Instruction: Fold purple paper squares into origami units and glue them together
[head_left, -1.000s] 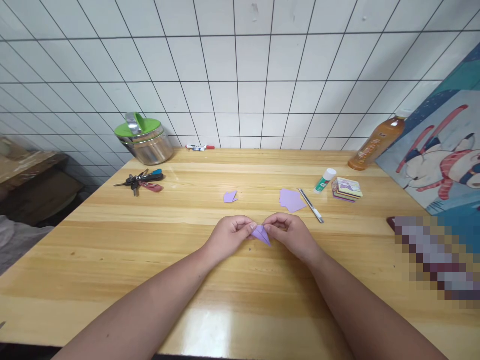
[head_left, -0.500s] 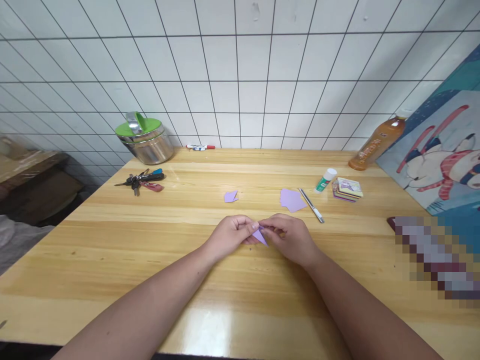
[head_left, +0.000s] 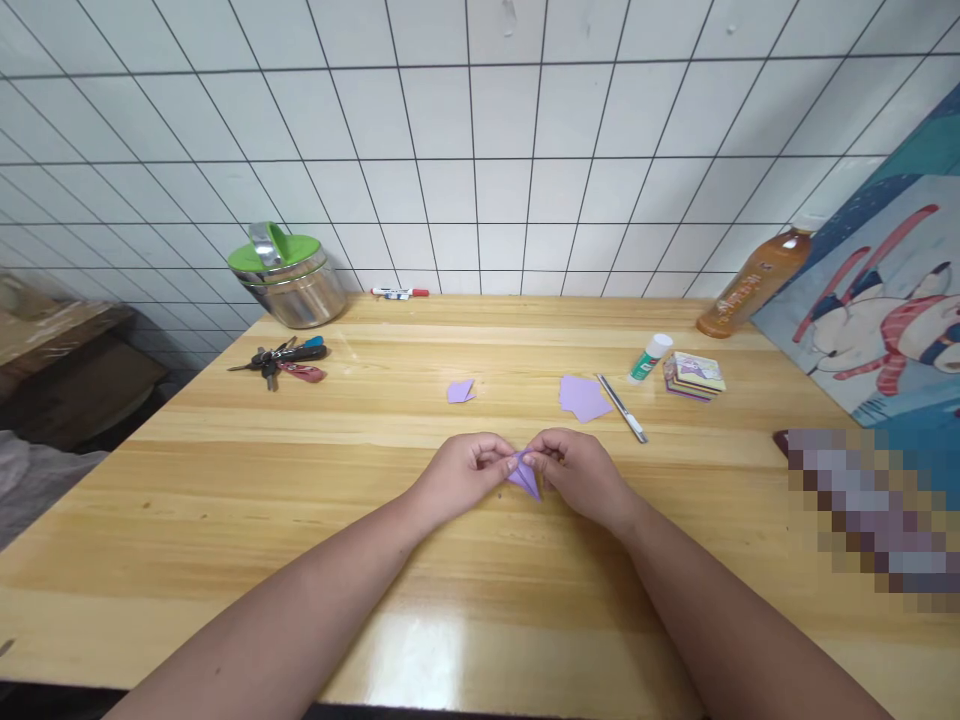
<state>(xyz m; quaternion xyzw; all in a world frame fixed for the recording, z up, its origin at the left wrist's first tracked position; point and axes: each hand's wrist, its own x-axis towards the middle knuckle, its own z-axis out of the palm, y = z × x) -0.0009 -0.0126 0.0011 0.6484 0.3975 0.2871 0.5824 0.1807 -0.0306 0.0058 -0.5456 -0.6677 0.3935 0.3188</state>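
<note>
Left hand [head_left: 469,472] and right hand [head_left: 589,475] pinch folded purple paper [head_left: 525,481] from either side, mid-table, probably keeping creases steady; purple sheets [head_left: 583,398] lie just farther right, seemingly for easy reach.

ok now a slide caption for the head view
Left-hand grip and right-hand grip on folded purple paper at a wooden table, glue stick and bottle beyond.

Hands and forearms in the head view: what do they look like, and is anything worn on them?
The left hand and right hand are bare, with no gloves, rings or watch visible. The left forearm and right forearm show no sleeves.
</note>
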